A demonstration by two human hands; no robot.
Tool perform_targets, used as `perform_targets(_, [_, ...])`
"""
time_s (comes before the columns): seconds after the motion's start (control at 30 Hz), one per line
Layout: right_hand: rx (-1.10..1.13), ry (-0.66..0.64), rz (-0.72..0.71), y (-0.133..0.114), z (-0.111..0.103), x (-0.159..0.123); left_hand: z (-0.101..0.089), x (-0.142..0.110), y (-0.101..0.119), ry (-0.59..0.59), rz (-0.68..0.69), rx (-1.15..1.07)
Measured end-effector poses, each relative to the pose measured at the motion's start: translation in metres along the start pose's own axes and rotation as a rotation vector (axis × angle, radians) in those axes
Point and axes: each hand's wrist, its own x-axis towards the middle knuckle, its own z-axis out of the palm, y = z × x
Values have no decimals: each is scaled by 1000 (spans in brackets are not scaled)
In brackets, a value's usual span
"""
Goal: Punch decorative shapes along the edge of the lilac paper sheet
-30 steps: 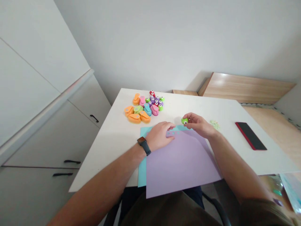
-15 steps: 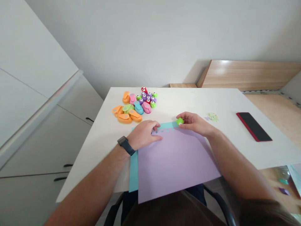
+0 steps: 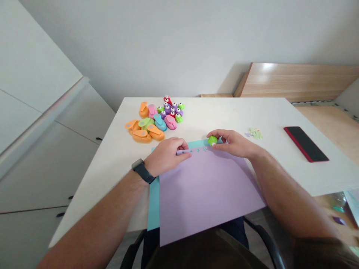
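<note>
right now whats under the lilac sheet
A light blue sheet shows past the left and top edges of the lilac sheet; the part beneath is covered, so it cannot be seen.

We seem to be in a room at home: white built-in cupboards [image 3: 47, 175] with black handles [image 3: 98, 139] run along the left, and a white table [image 3: 224, 116] stands before a pale wall [image 3: 157, 48] and light wooden furniture [image 3: 294, 80] on the far right.

Nothing readable in view: no txt, labels, brands, nos.
</note>
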Motion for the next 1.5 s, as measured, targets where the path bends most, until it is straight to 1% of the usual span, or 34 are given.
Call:
perform_targets(0.2, [-82,1,-20,1,2,-1,-1,0,2,11,-17,-23])
perform_targets(0.47, [-45,-52,-74,-5,1,-2,-2,1,2,35,-32,-29])
perform_targets(0.67, [-92,-79,-93,-6,-1,-4,-2,0,3,56,-27,-53])
perform_targets(0.83, [-101,-114,-81,-7,-2,-5,-2,0,3,47,-36,-77])
perform_targets(1.0, [-112,-124,-78,-6,-2,-5,-2,0,4,45,-38,-92])
perform_targets(1.23, [-155,-124,-107,-6,-1,-4,-3,1,4,31,-58,-111])
perform_targets(1.5, [-150,-133,-180,-8,-3,-5,-2,1,3,19,-101,-148])
